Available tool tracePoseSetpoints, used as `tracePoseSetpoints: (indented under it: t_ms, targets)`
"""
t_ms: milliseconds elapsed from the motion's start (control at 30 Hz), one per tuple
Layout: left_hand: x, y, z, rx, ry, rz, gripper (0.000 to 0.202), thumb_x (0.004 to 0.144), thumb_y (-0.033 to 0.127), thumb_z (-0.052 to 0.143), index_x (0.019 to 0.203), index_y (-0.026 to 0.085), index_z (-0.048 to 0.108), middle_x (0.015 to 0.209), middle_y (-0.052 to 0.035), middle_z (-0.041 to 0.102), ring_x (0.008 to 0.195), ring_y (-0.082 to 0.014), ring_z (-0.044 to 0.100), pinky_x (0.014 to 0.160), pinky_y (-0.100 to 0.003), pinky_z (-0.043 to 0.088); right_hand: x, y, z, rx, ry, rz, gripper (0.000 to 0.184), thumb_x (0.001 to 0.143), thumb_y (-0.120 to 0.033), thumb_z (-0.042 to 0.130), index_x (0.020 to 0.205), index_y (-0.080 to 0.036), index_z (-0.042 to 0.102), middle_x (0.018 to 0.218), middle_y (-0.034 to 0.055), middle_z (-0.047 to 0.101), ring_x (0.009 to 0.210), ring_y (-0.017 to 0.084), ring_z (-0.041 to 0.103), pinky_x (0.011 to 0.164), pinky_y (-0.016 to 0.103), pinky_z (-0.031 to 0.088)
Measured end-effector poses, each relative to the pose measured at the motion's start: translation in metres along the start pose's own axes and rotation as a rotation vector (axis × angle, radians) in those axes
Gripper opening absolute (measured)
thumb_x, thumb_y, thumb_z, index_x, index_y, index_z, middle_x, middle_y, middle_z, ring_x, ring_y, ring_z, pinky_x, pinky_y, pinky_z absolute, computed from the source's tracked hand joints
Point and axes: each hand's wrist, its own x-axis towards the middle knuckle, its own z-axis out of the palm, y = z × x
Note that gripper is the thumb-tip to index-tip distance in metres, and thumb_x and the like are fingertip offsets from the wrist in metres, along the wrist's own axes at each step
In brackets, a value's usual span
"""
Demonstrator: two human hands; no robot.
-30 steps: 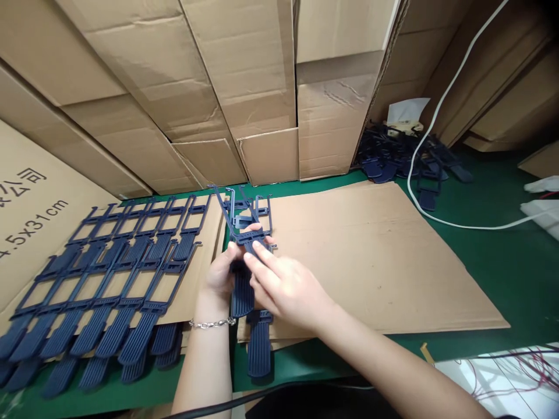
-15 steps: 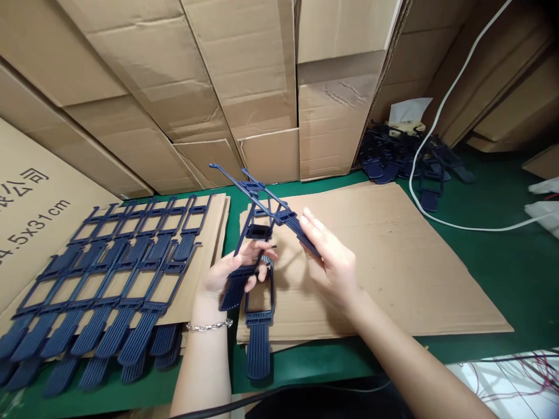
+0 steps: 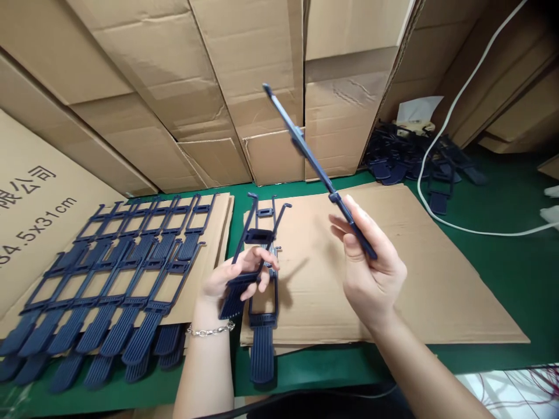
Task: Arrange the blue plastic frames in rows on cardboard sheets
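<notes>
My left hand (image 3: pixel 222 278) holds a dark blue plastic bracket (image 3: pixel 234 298), a frame with two hooked arms and a ribbed tab. Its fingers curl through the frame and the hooks point up. In my right hand (image 3: pixel 376 270), a second blue bracket (image 3: pixel 312 161) is gripped by its tab. It is turned edge-on and slants up to the left, apart from the first. Behind and below my left hand, another blue bracket (image 3: pixel 262 354) lies on a cardboard sheet (image 3: pixel 371 285), its ribbed tab reaching past the front edge.
At left, several blue brackets (image 3: pixel 140 343) lie in overlapping rows on cardboard. A loose pile of blue parts (image 3: pixel 388 163) sits at the back right by a tissue pack (image 3: pixel 417 113). A white cable (image 3: pixel 437 128) crosses the green table (image 3: pixel 493 256). Cardboard boxes (image 3: pixel 262 64) wall the back.
My right hand has moved right, taking its bracket away from the left one and turning it edge-on and steeper. My left hand keeps its hold in nearly the same place.
</notes>
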Motion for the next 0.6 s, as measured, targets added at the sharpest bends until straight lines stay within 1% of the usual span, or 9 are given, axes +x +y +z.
tracePoseSetpoints:
  t_ms: [67, 133, 200, 300, 367, 433, 600]
  targets:
    - [-0.001, 0.001, 0.001, -0.036, 0.028, 0.062, 0.042, 0.077, 0.047, 0.051, 0.106, 0.017, 0.055, 0.098, -0.0123, 0.047, 0.065, -0.0140, 0.049, 0.032, -0.013, 0.030, -0.007, 0.010, -0.011, -0.212, -0.020, -0.071, 0.051, 0.085, -0.007, 0.046, 0.128, -0.035, 0.044, 0.133, 0.0006, 0.044, 0.114, 0.020, 0.050, 0.095, 0.041, 0.045]
    - [-0.001, 0.004, 0.003, -0.061, 0.069, 0.124, 0.041, 0.077, 0.047, 0.051, 0.104, 0.017, 0.056, 0.096, -0.0115, 0.047, 0.063, -0.0136, 0.049, 0.031, -0.014, 0.030, -0.017, 0.021, -0.023, -0.413, -0.088, -0.113, 0.055, 0.083, -0.004, 0.045, 0.129, -0.034, 0.044, 0.132, 0.0007, 0.045, 0.117, 0.019, 0.047, 0.099, 0.041, 0.040]
    - [0.000, 0.007, 0.006, -0.080, 0.118, 0.163, 0.040, 0.076, 0.047, 0.052, 0.102, 0.017, 0.057, 0.095, -0.0111, 0.048, 0.061, -0.0136, 0.049, 0.030, -0.014, 0.030, -0.030, 0.032, -0.035, -0.568, -0.202, -0.100, 0.057, 0.082, -0.003, 0.041, 0.130, -0.033, 0.041, 0.132, 0.0018, 0.045, 0.119, 0.018, 0.046, 0.103, 0.044, 0.034]
    - [0.003, 0.011, 0.008, -0.117, 0.209, 0.176, 0.036, 0.074, 0.045, 0.056, 0.097, 0.017, 0.059, 0.092, -0.0109, 0.050, 0.060, -0.0142, 0.048, 0.029, -0.014, 0.031, -0.051, 0.043, -0.052, -0.733, -0.399, -0.009, 0.054, 0.082, -0.004, 0.036, 0.130, -0.028, 0.043, 0.134, 0.0061, 0.043, 0.122, 0.020, 0.041, 0.104, 0.049, 0.029]
    - [0.006, 0.012, 0.007, -0.138, 0.261, 0.167, 0.035, 0.072, 0.043, 0.058, 0.095, 0.017, 0.059, 0.091, -0.0108, 0.051, 0.060, -0.0143, 0.048, 0.029, -0.015, 0.032, -0.062, 0.047, -0.059, -0.809, -0.511, 0.051, 0.053, 0.081, -0.004, 0.034, 0.128, -0.026, 0.046, 0.133, 0.0081, 0.043, 0.123, 0.022, 0.040, 0.103, 0.051, 0.029]
    - [0.007, 0.012, 0.004, -0.157, 0.293, 0.158, 0.035, 0.071, 0.042, 0.059, 0.095, 0.016, 0.059, 0.091, -0.0106, 0.050, 0.060, -0.0144, 0.048, 0.029, -0.015, 0.033, -0.069, 0.050, -0.061, -0.855, -0.585, 0.092, 0.054, 0.080, -0.003, 0.032, 0.126, -0.024, 0.048, 0.133, 0.0088, 0.043, 0.122, 0.024, 0.041, 0.102, 0.053, 0.029]
    - [0.010, 0.009, -0.002, -0.186, 0.342, 0.136, 0.037, 0.071, 0.041, 0.060, 0.097, 0.015, 0.058, 0.091, -0.0100, 0.050, 0.062, -0.0145, 0.049, 0.031, -0.015, 0.036, -0.074, 0.050, -0.054, -0.869, -0.709, 0.156, 0.051, 0.079, -0.006, 0.034, 0.126, -0.017, 0.049, 0.137, 0.0115, 0.037, 0.124, 0.027, 0.038, 0.101, 0.056, 0.029]
